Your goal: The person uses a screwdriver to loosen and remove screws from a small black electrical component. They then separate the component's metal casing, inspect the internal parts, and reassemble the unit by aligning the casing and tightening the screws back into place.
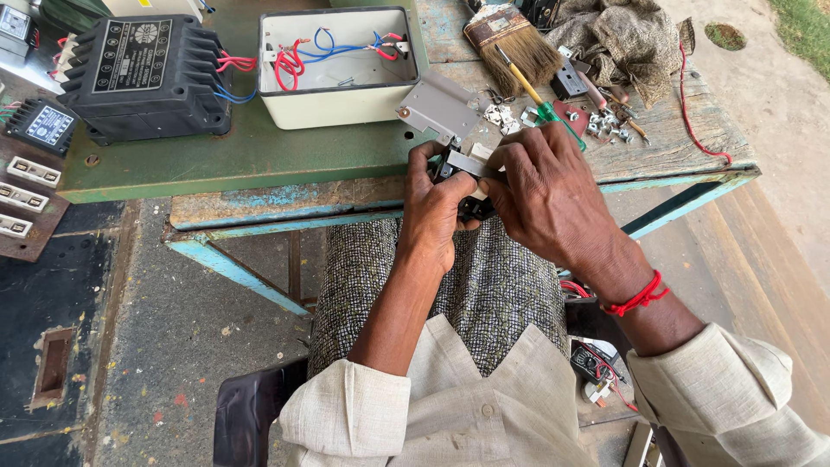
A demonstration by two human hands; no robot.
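My left hand [432, 203] and my right hand [545, 186] meet over my lap at the table's front edge. Both grip one small electrical part [462, 164], black underneath with a grey metal plate [439, 108] sticking up and away from me. My right hand also holds a screwdriver [540, 105] with a green and yellow handle, which points away over the table. My fingers hide most of the black part.
On the green worn table [259, 156] stand an open cream box with red and blue wires [337, 65] and a black finned unit [143, 73]. A paintbrush [514, 35], a rag [627, 35] and several small screws [605, 125] lie at the right. White sockets [26, 186] lie at the left.
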